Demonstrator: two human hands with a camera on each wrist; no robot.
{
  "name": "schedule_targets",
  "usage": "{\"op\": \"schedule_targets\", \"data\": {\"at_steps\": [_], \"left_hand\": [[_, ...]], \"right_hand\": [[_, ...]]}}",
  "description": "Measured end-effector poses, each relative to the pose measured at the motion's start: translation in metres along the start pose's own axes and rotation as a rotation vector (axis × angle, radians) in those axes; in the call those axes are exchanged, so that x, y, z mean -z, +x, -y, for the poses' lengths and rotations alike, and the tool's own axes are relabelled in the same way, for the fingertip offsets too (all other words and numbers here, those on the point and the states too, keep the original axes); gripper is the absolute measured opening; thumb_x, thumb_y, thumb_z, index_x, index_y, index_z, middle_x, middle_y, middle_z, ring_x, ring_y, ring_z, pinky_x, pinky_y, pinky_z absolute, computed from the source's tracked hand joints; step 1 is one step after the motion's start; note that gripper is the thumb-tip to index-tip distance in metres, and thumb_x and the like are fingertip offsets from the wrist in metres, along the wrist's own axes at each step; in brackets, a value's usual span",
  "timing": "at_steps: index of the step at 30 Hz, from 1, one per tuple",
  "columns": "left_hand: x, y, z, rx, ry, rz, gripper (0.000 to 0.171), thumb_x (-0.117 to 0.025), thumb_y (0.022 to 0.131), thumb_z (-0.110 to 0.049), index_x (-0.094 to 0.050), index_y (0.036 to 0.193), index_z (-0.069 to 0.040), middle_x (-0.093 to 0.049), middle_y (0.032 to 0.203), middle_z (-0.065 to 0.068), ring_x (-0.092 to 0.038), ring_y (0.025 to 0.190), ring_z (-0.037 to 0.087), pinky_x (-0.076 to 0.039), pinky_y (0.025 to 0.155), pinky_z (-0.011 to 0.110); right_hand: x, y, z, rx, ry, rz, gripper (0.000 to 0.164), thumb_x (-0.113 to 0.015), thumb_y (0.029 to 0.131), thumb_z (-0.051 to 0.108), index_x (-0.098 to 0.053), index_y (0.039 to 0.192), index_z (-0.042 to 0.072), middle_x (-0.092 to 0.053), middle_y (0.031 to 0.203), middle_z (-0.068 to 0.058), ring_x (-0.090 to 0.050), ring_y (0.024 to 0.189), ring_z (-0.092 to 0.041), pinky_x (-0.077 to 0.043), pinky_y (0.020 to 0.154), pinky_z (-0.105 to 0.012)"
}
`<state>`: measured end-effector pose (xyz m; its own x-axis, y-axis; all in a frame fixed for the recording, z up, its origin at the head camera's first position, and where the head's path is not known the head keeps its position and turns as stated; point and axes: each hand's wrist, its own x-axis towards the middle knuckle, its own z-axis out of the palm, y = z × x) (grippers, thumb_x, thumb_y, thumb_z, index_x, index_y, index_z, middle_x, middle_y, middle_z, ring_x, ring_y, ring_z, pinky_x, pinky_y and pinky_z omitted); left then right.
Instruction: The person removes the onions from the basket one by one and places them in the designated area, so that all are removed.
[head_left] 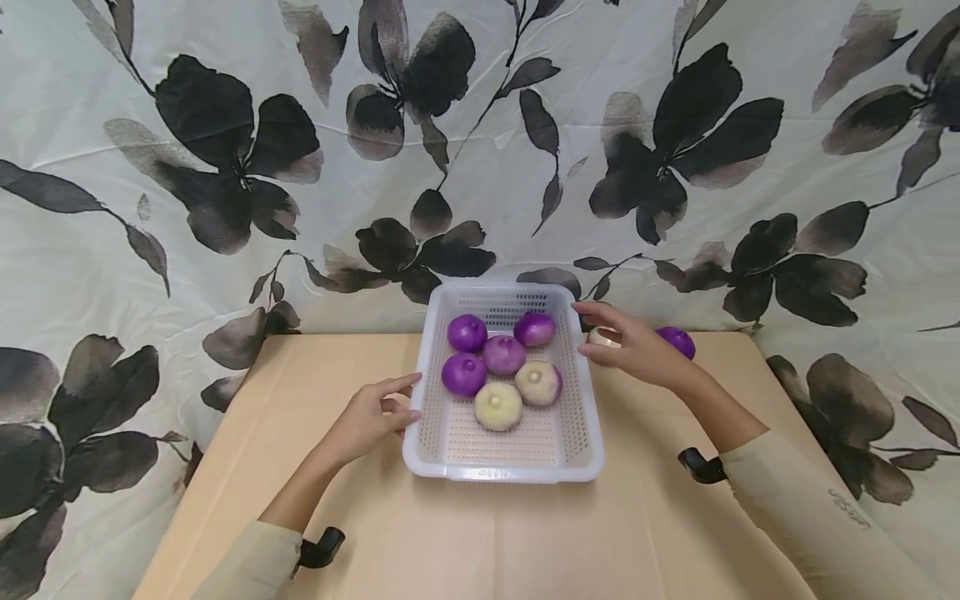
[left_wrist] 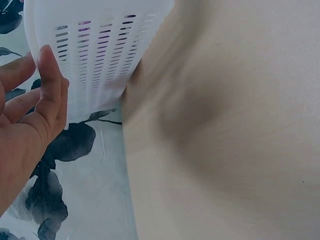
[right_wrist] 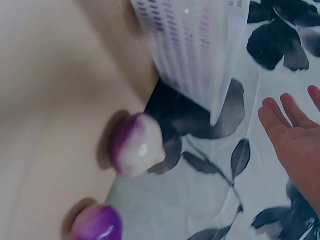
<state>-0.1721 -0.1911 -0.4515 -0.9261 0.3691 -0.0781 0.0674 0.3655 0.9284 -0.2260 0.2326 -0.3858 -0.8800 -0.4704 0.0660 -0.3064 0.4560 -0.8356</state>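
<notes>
**Desk:** What does the head view show?

**Field:** A person works with a white basket (head_left: 502,473) at the far middle of a table. Six onions (head_left: 503,355), some purple, some pale, lie grouped inside. The left hand (head_left: 367,425) bends its fingers at the left rim; the right hand (head_left: 630,343) reaches the right rim, thumb and forefinger parted. A pale onion (head_left: 603,338) shows past those fingers, a purple onion (head_left: 677,341) farther right.

**Desk:** Which step is in hand?

**Field:** Positioning the basket, by the look of it, with two onions outside. Should they belong inside, the next move calls for the right hand to pick up the nearer one while the left steadies the rim.

**Desk:** And the left wrist view?

**Field:** Fingers beside the slotted wall; whether they pinch the rim or merely touch it cannot be told. The table (left_wrist: 240,150) is smooth and light tan, marked by soft shadows.

**Desk:** The right wrist?

**Field:** Straight, slightly spread fingers, holding nothing. Both loose onions sit by the table's far edge, against a floral cloth (right_wrist: 220,200) patterned in black and grey, the room's backdrop.
</notes>
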Motion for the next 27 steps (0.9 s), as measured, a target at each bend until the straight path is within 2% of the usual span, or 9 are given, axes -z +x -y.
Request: {"op": "schedule_targets", "data": {"at_steps": [4, 7, 11, 16, 21, 27], "left_hand": [[0.001, -0.001, 0.000, 0.001, 0.007, -0.004, 0.061, -0.070, 0.086, -0.006, -0.046, 0.143, -0.007, -0.054, 0.123, 0.020, -0.069, 0.079, 0.021, -0.060, 0.067, 0.049], [0.001, 0.000, 0.000, 0.000, 0.009, -0.003, 0.061, -0.070, 0.087, -0.007, -0.046, 0.143, -0.008, -0.054, 0.123, 0.020, -0.069, 0.080, 0.022, -0.059, 0.068, 0.050], [0.001, 0.000, 0.001, 0.004, 0.004, 0.002, 0.061, -0.069, 0.087, -0.007, -0.046, 0.143, -0.008, -0.054, 0.123, 0.020, -0.069, 0.080, 0.022, -0.059, 0.069, 0.051], [0.001, 0.001, 0.003, 0.003, 0.000, 0.002, 0.061, -0.069, 0.087, -0.006, -0.046, 0.143, -0.007, -0.054, 0.123, 0.020, -0.069, 0.080, 0.022, -0.059, 0.069, 0.051], [0.000, 0.000, 0.003, 0.004, -0.007, 0.006, 0.061, -0.069, 0.087, -0.006, -0.046, 0.143, -0.007, -0.053, 0.123, 0.020, -0.069, 0.079, 0.021, -0.059, 0.068, 0.050], [0.001, 0.000, 0.003, 0.002, -0.012, 0.004, 0.061, -0.070, 0.087, -0.007, -0.046, 0.143, -0.008, -0.054, 0.124, 0.020, -0.069, 0.080, 0.022, -0.060, 0.068, 0.049]], "right_hand": [[-0.011, 0.012, 0.009, 0.052, -0.052, 0.062, 0.067, -0.070, 0.089, 0.023, -0.037, 0.147, 0.010, -0.038, 0.151, -0.011, -0.038, 0.138, -0.038, -0.031, 0.115, -0.057], [-0.021, 0.022, 0.016, 0.069, -0.112, 0.100, 0.068, -0.072, 0.087, 0.026, -0.039, 0.146, 0.015, -0.042, 0.149, -0.008, -0.042, 0.137, -0.034, -0.035, 0.114, -0.054], [-0.033, 0.036, 0.025, 0.057, -0.158, 0.170, 0.070, -0.075, 0.084, 0.032, -0.042, 0.145, 0.021, -0.048, 0.146, -0.002, -0.049, 0.132, -0.028, -0.041, 0.111, -0.050], [-0.051, 0.054, 0.029, 0.068, -0.175, 0.285, 0.068, -0.075, 0.084, 0.028, -0.045, 0.143, 0.015, -0.052, 0.141, -0.005, -0.054, 0.127, -0.026, -0.043, 0.109, -0.047], [-0.074, 0.065, 0.028, 0.047, -0.270, 0.395, 0.067, -0.075, 0.083, 0.036, -0.047, 0.142, 0.017, -0.052, 0.141, -0.010, -0.054, 0.127, -0.031, -0.046, 0.106, -0.048], [-0.092, 0.071, 0.025, 0.018, -0.374, 0.455, 0.072, -0.076, 0.081, 0.039, -0.047, 0.140, 0.013, -0.057, 0.135, -0.014, -0.055, 0.126, -0.030, -0.047, 0.106, -0.043]]}}
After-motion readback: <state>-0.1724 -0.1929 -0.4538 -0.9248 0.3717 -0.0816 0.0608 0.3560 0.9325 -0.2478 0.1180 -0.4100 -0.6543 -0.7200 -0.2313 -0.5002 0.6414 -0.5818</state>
